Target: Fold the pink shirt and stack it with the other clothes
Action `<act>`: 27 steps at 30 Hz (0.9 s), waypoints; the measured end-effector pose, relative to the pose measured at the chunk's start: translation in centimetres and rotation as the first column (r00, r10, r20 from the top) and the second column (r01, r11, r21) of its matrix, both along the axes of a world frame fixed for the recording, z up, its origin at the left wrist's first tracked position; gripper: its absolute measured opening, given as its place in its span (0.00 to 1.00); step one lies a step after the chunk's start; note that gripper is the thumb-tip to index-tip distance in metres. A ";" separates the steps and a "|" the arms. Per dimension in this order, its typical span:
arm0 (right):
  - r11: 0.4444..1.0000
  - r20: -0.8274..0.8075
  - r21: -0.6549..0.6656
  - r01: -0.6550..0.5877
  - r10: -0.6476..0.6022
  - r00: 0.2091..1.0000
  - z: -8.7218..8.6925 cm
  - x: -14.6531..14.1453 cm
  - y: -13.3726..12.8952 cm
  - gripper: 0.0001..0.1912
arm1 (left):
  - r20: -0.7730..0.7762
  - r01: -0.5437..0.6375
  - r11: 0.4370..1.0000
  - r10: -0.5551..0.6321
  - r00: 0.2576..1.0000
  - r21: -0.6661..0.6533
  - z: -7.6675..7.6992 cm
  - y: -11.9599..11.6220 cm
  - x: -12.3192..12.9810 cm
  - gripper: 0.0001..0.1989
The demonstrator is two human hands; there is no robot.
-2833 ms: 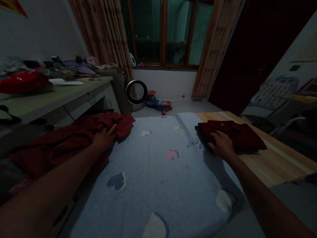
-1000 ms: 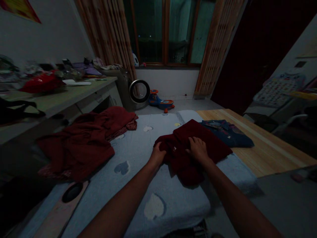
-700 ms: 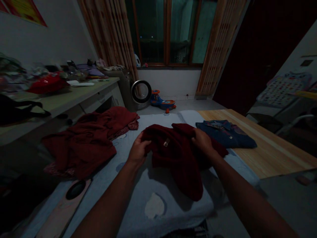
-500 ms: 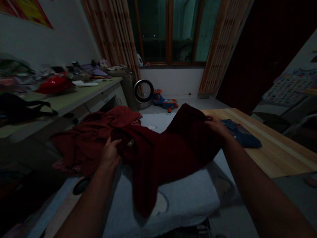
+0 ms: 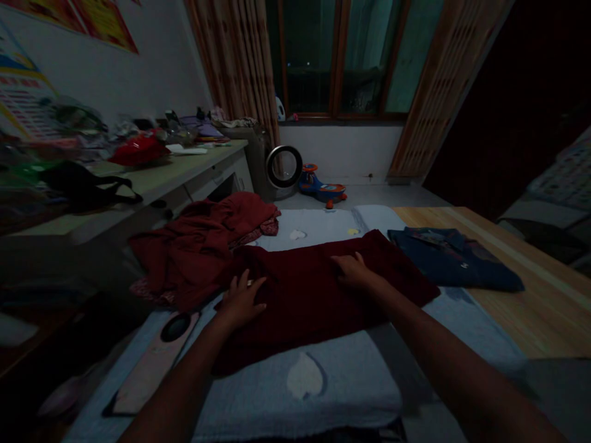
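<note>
Left hand: palm down on the garment, fingers spread, gripping nothing that shows.
Right hand: fingers bent against the cloth; cannot tell whether it pinches a fold or only presses.
Garment: dark red, laid out fairly flat on the blue sheet, under both hands; slightly rumpled near the left one.
Handling: looks soft, limp and light; probably not slippery or fragile, but likely to crease and sag if lifted from one point.
Hold: best taken at two corners or along opposite edges, it seems, keeping the middle supported.
Red heap: loose, crumpled, beyond the left hand; contact with the garment unclear.
Blue shirt: folded, just beside the garment's right end, mostly on the wood worktop.
Pale board: dark oval at one end, near the left forearm.
Floor beyond: toy car.
</note>
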State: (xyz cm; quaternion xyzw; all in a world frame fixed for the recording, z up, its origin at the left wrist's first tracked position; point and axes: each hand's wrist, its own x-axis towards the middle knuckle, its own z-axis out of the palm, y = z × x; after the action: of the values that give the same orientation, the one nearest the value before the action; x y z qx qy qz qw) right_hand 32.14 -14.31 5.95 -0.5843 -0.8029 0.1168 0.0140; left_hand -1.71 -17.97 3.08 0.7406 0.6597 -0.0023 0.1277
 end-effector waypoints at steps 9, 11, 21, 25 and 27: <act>0.615 -0.349 -0.692 -0.377 0.172 0.921 2.7 2.0 -7.5 0.11 | -0.037 -0.033 0.999 0.034 0.999 0.031 -1.0 -0.3 -2.3 0.41; 0.577 -0.361 -0.732 -0.363 0.124 0.924 2.6 2.6 -8.2 0.20 | -0.007 -0.022 1.000 0.022 1.000 -0.005 -0.9 -0.3 -2.6 0.43; 0.991 0.226 -0.029 0.130 -0.120 0.967 -1.4 2.3 -3.9 0.21 | 0.200 0.026 0.992 -0.051 0.978 0.124 0.1 -0.4 -3.2 0.34; 0.981 0.141 -0.027 0.191 -0.186 0.972 -1.2 3.1 -1.3 0.14 | 0.399 -0.103 0.965 -0.002 0.917 0.242 2.1 -0.9 -3.6 0.25; 0.953 -0.052 0.041 0.302 -0.299 0.953 -0.1 4.4 0.8 0.14 | 0.492 -0.207 0.929 0.032 0.870 0.308 3.1 -1.1 -3.7 0.25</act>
State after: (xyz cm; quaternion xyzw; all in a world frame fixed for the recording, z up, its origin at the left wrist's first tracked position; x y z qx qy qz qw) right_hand 36.53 -13.53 5.85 -0.6964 -0.7068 0.1068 0.0639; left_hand -5.40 -19.09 6.18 0.6857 0.6425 0.3063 0.1525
